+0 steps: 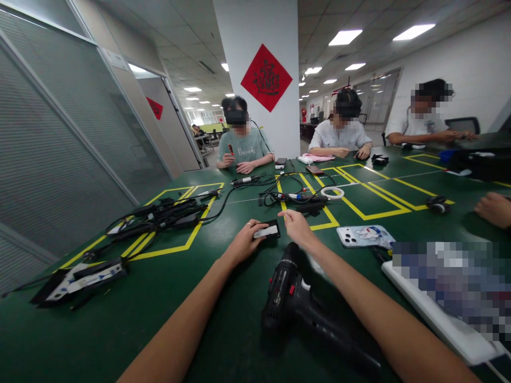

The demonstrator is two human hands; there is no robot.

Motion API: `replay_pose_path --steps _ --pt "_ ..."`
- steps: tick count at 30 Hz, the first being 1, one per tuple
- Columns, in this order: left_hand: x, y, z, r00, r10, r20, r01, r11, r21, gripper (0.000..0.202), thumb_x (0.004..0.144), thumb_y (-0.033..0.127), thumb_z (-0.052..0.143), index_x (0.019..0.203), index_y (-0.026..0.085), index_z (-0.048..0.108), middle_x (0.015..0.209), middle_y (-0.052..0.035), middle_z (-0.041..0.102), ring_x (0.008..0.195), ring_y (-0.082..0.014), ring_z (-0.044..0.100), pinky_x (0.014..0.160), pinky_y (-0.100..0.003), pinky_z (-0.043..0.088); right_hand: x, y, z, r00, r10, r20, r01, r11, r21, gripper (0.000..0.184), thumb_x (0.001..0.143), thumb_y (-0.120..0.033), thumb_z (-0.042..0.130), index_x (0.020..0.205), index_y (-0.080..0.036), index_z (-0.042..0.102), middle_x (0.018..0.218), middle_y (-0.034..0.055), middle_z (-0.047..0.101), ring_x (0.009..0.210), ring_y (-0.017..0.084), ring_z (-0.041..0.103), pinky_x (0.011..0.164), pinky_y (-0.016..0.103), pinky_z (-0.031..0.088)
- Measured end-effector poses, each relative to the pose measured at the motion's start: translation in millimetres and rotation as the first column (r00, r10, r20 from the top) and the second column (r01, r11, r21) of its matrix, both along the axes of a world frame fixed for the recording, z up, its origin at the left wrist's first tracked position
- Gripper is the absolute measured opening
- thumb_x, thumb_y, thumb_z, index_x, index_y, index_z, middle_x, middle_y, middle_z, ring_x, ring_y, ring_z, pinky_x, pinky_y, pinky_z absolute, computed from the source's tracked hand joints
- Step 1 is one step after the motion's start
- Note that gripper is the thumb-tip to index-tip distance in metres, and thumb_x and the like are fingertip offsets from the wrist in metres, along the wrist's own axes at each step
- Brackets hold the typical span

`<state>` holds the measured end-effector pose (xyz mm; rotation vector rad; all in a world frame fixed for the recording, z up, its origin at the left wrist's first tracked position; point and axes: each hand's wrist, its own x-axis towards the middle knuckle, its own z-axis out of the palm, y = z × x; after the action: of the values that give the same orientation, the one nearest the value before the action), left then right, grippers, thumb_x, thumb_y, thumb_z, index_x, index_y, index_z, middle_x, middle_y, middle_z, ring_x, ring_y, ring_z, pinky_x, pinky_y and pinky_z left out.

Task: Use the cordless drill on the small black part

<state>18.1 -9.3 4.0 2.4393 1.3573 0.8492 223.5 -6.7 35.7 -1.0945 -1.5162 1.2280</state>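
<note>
My left hand [244, 242] rests on the green table [223, 319] and grips a small flat black device with a white label [266, 231]. My right hand [296, 226] reaches forward just to the right of that device, fingers stretched out, near a black tool and cables [307, 201]. A black power drill [285, 290] lies on the table under my right forearm.
A phone in a cartoon case [364, 235] lies right of my hand, with a white tape ring [332, 192] beyond. Black cables and chargers [163, 215] spread at left. Three people sit across the table; another person's hand [494, 208] rests at right.
</note>
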Motion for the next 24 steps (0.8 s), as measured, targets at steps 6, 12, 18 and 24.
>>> replay_pose_path --steps 6,12,18,24 --pt "2.9 -2.8 14.1 0.992 -0.059 0.113 0.084 0.970 -0.226 0.037 0.080 0.032 0.053 0.114 0.019 0.057 0.101 -0.0054 0.059 0.090 -0.0186 0.055 0.084 -0.032 0.044 0.8 -7.3 -15.4 0.960 0.020 0.280 -0.093 0.963 0.253 0.024 0.070 -0.029 0.066 0.093 -0.023 0.066 0.069 0.0005 0.059 0.071 0.016 0.051 0.071 0.027 0.033" --pt "3.0 -3.9 10.2 0.978 -0.028 0.208 0.098 0.937 -0.335 0.057 0.064 0.039 0.069 0.114 0.016 0.055 0.106 -0.0058 0.062 0.092 -0.0216 0.058 0.084 -0.033 0.046 -5.4 -8.3 -17.5 0.956 -0.064 0.286 -0.057 0.917 0.394 0.018 0.079 -0.030 0.056 0.090 -0.022 0.066 0.067 -0.0003 0.060 0.063 0.014 0.050 0.063 0.024 0.033" --pt "-9.3 -5.0 24.6 0.984 0.162 0.079 -0.129 0.938 -0.322 0.070 0.060 0.048 0.067 0.120 0.015 0.052 0.118 -0.0109 0.058 0.104 -0.0267 0.055 0.093 -0.038 0.043 -2.7 -8.4 -26.7 0.952 -0.287 0.110 0.213 0.873 0.438 0.034 0.088 -0.036 0.038 0.103 -0.014 0.059 0.077 0.0037 0.060 0.066 0.015 0.052 0.060 0.023 0.037" --pt "-52.2 -33.9 60.6 0.949 0.282 -0.140 -0.312 0.899 -0.306 0.064 0.069 0.054 0.056 0.119 0.014 0.053 0.117 -0.0097 0.059 0.102 -0.0257 0.056 0.089 -0.034 0.045 1.0 -0.2 -47.2 0.911 -0.411 0.045 0.361 0.844 0.396 0.032 0.086 -0.037 0.042 0.101 -0.016 0.060 0.077 0.0038 0.062 0.066 0.016 0.054 0.060 0.024 0.039"
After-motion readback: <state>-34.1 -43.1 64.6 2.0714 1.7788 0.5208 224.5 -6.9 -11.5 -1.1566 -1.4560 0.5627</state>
